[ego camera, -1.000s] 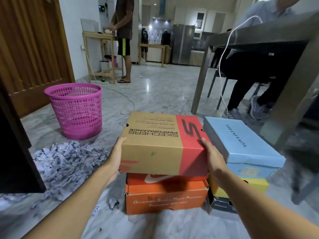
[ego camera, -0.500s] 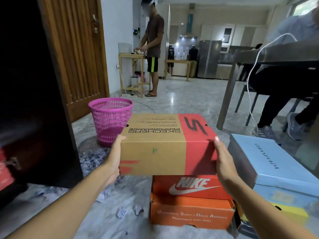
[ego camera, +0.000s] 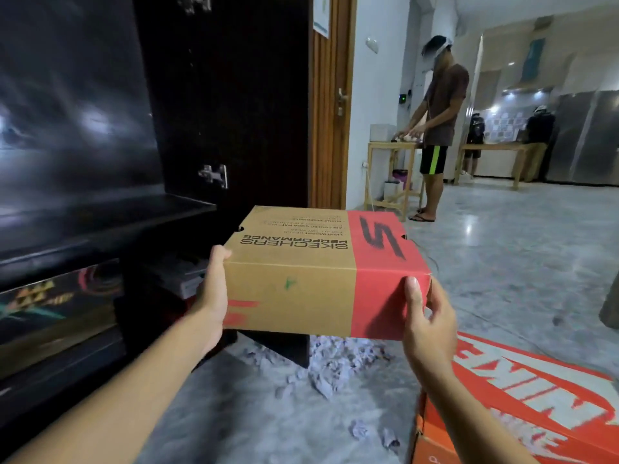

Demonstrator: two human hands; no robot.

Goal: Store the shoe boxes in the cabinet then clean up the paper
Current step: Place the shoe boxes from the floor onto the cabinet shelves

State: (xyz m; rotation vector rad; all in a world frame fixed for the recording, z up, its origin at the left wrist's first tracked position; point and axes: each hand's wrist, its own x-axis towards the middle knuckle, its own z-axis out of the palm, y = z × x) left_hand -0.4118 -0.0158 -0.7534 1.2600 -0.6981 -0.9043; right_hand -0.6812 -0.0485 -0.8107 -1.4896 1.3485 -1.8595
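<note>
While the left hand (ego camera: 214, 296) and right hand (ego camera: 428, 326) grip a shoe box (ego camera: 318, 279) mid-frame, the apparently open cabinet (ego camera: 217, 95) looms left; next, slide it level onto the shelf (ego camera: 134, 209).

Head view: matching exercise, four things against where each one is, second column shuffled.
Things:
1. brown and red box
2. orange box
3. paper scraps
4. cabinet

Places:
A. scattered on the floor, mid view
B. at the left, door open
C. held between the left hand and right hand
D. lower right corner of the view

Pairs: 1-C, 2-D, 3-A, 4-B.
</note>
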